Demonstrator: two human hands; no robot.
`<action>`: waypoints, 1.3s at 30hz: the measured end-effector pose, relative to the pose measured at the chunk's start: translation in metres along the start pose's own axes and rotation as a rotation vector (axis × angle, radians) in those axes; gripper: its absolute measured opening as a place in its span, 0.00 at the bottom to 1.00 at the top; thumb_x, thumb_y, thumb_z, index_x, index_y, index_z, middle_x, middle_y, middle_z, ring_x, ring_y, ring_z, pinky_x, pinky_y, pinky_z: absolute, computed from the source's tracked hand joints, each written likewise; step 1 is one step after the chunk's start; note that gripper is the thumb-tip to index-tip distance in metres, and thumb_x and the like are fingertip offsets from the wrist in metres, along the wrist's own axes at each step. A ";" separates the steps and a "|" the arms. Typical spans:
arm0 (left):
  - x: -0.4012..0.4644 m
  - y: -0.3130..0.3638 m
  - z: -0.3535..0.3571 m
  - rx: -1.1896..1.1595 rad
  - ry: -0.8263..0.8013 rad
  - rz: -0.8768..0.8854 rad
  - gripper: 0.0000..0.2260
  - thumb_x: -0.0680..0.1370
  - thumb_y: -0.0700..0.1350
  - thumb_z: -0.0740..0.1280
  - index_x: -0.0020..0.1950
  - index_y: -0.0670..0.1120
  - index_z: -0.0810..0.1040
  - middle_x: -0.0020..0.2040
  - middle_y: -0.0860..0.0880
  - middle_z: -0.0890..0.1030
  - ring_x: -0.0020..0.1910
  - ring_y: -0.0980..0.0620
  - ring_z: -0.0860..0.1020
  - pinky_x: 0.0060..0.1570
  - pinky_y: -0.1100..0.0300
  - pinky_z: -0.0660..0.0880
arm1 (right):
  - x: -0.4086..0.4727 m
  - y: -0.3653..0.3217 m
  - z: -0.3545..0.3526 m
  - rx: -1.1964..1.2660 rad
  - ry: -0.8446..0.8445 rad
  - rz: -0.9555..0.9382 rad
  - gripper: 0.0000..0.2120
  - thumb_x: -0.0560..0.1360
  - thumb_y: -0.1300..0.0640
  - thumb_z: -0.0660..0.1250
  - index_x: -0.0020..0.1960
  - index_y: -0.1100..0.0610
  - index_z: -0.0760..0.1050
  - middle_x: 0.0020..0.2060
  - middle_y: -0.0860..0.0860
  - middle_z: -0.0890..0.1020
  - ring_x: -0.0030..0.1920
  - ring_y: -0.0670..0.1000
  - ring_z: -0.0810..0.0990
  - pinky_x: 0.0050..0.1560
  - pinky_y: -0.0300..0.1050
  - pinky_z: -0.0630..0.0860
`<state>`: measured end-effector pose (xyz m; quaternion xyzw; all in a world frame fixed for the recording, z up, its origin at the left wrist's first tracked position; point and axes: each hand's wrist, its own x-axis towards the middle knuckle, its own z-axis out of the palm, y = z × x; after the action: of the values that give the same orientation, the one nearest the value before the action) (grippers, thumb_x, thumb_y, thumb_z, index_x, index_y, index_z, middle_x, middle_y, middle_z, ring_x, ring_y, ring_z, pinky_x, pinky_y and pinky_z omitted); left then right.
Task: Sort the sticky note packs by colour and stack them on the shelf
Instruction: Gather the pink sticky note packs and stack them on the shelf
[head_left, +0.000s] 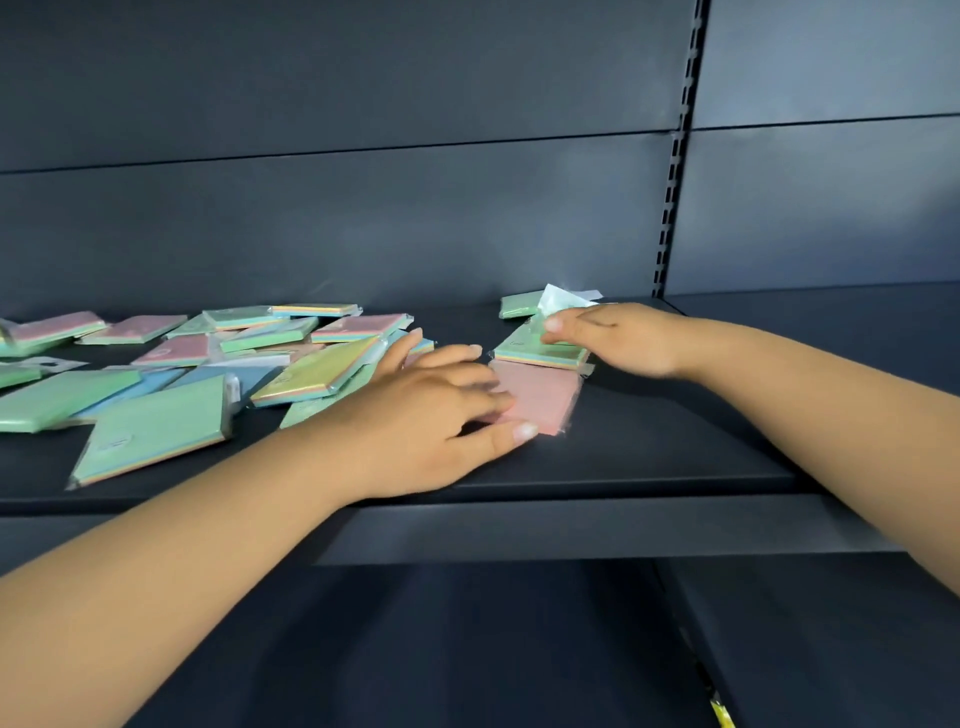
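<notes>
Two hands (441, 410), one shelf (649, 457), many scattered packs (156, 431)

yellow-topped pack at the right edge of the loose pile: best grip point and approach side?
Judging from this view: pinch the yellow-topped pack across its near-left corner, coming from the front of the shelf. It lies tilted on other packs, so that front edge is raised and exposed. The left hand crowds its right end, and packs press in behind it, so those sides look blocked.
</notes>
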<state>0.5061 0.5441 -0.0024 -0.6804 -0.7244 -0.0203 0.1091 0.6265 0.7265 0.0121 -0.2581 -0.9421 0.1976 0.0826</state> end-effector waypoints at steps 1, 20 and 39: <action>-0.004 0.001 -0.001 -0.071 -0.018 0.000 0.38 0.61 0.70 0.34 0.66 0.68 0.66 0.72 0.66 0.61 0.71 0.68 0.46 0.71 0.59 0.35 | -0.002 0.001 -0.001 0.028 -0.005 -0.008 0.23 0.78 0.40 0.48 0.65 0.47 0.73 0.69 0.43 0.70 0.69 0.45 0.66 0.71 0.41 0.57; 0.018 0.052 -0.001 -0.267 -0.214 -0.413 0.21 0.75 0.66 0.51 0.48 0.53 0.75 0.61 0.55 0.71 0.73 0.47 0.54 0.71 0.47 0.52 | -0.079 0.015 0.003 -0.188 -0.210 -0.042 0.31 0.78 0.39 0.45 0.76 0.52 0.52 0.76 0.46 0.53 0.76 0.44 0.47 0.75 0.46 0.45; -0.077 0.057 -0.036 -1.350 0.297 -0.476 0.12 0.71 0.37 0.72 0.51 0.47 0.75 0.48 0.48 0.81 0.44 0.52 0.81 0.39 0.61 0.81 | -0.122 -0.065 0.005 1.065 0.203 0.039 0.09 0.72 0.67 0.68 0.43 0.53 0.78 0.34 0.48 0.83 0.32 0.44 0.79 0.33 0.36 0.77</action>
<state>0.5710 0.4660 0.0115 -0.4137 -0.6597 -0.5778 -0.2446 0.6995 0.6099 0.0279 -0.2158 -0.6940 0.6232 0.2887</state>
